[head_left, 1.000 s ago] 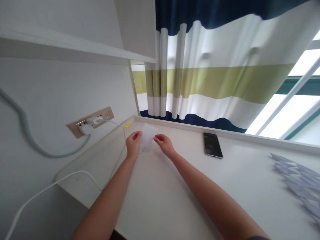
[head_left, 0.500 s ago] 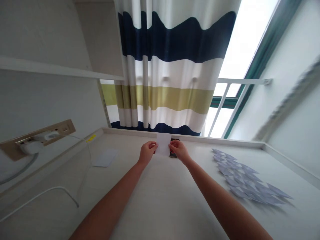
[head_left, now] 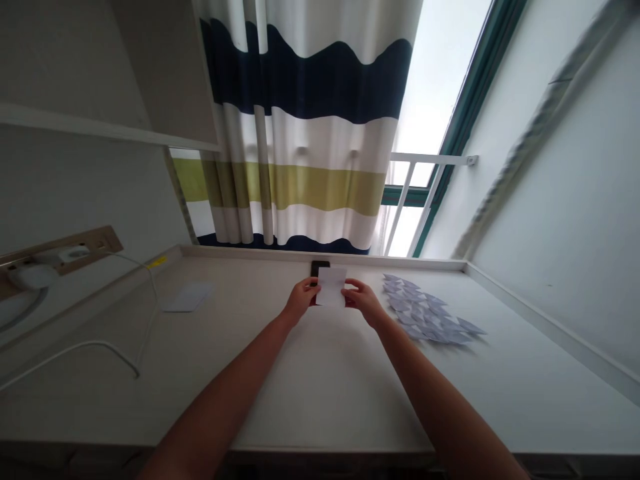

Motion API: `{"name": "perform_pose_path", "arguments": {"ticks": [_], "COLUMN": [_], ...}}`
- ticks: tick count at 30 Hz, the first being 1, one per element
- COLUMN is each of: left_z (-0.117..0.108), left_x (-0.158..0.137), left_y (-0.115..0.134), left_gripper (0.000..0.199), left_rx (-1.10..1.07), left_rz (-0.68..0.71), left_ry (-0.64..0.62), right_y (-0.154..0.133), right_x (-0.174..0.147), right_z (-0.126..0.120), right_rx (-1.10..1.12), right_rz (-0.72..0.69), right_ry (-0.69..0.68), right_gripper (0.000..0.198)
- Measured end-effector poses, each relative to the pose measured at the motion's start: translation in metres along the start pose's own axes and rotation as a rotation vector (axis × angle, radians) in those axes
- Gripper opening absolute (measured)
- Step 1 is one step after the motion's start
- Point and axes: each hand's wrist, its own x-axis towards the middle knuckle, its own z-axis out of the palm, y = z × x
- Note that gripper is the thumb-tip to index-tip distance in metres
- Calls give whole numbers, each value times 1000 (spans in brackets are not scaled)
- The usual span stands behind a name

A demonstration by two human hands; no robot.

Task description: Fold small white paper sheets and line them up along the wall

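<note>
Moved rightward since a second ago: left hand (head_left: 303, 297) and right hand (head_left: 361, 298). Paper sheet (head_left: 331, 287): one, white, pinched by both hands at opposite edges (phone (head_left: 315, 270) partly behind), over the table (head_left: 285, 400). Step, apparently: steadying the sheet; next move likely calls for even, light grip.

There are two hands (head_left: 300, 298), one held sheet (head_left: 331, 287), one phone (head_left: 315, 268), one far curtain (head_left: 325, 140), one socket panel (head_left: 103, 239), two plugs (head_left: 37, 275); flat paper (head_left: 189, 297) left and folded papers (head_left: 425, 313) right are too unclear to count
</note>
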Motion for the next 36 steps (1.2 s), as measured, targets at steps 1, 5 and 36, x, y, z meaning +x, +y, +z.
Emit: {"name": "perform_pose_path", "arguments": {"ticks": [1,5,36], "left_z": [0,-3,-5], "left_x": [-4,-21,-43], "left_y": [0,0,-9], "left_gripper": [24,17,30], "left_rx": [-21,-83,35], "left_rz": [-6,-23,59], "left_ry": [-2,-38,-78], "right_y": [2,7,29], "right_x": [-4,-19,-38], "right_z": [0,5,23], "right_rx": [20,58,-5], "right_rz": [6,-24,-170], "right_ry": [4,-65,4], "right_gripper": [25,19,25]}}
